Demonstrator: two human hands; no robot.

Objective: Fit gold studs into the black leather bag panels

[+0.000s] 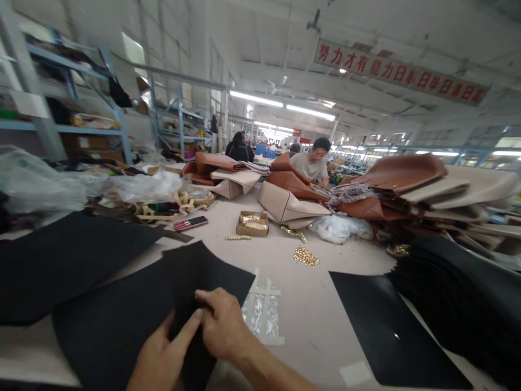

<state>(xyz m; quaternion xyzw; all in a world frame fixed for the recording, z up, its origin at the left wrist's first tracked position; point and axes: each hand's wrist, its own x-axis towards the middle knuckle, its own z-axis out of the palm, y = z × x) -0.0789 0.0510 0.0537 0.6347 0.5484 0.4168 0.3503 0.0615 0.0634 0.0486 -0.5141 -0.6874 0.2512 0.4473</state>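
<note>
Close in front of me, my left hand (163, 350) grips the edge of a black leather-like panel (185, 271), thumb on its near face. My right hand (223, 323) is closed at the same panel, its thumb and fingers meeting beside my left thumb. Whether something small sits between the fingers is hidden. The panel is raised and tilted over another black panel (118, 315) lying flat. To the right of my hands, a clear plastic packet (258, 312) is stuck to the table with pale tape strips.
A black panel with a small gold fitting (396, 336) lies right, beside stacked black panels (451, 293). Loose gold pieces (306, 256), a small cardboard box (252, 231) and a red phone (190, 223) lie ahead. Brown and beige bags (291, 203) line the back; a person (311, 165) works beyond.
</note>
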